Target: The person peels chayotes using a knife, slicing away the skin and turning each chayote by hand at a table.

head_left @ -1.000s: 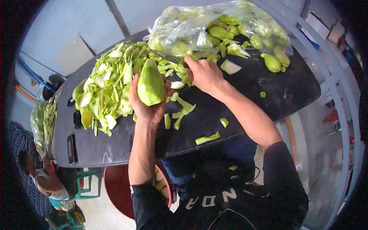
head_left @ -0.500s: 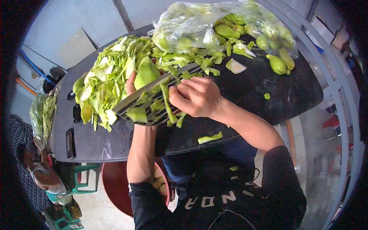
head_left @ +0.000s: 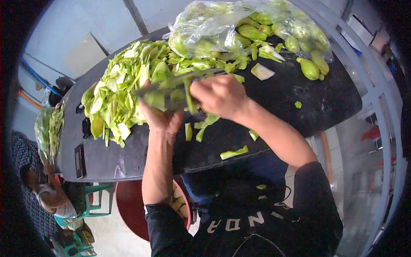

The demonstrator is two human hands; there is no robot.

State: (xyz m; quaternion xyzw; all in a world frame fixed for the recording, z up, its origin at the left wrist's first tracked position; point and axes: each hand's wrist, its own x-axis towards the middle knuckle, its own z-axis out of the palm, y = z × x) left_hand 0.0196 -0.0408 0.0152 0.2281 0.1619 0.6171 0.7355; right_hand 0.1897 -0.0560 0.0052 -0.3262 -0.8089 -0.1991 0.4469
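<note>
My right hand is closed around the handle end of a broad-bladed knife, blurred by motion, with green pieces clinging to its face. Behind the blade, my left hand grips a pale green chayote; the knife hides most of it and some of the fingers. A heap of cut chayote peelings lies left of and behind my left hand. More strips are scattered on the dark table below the knife.
A clear plastic bag of whole chayotes stands at the back, with loose chayotes on its right. A phone-like dark object lies near the left edge. Below is a red tub. Another person sits at lower left.
The knife has swung up and away from me, now blurred, uncovering more of my left palm and wrist. Several green strips have dropped onto the table beneath it.
</note>
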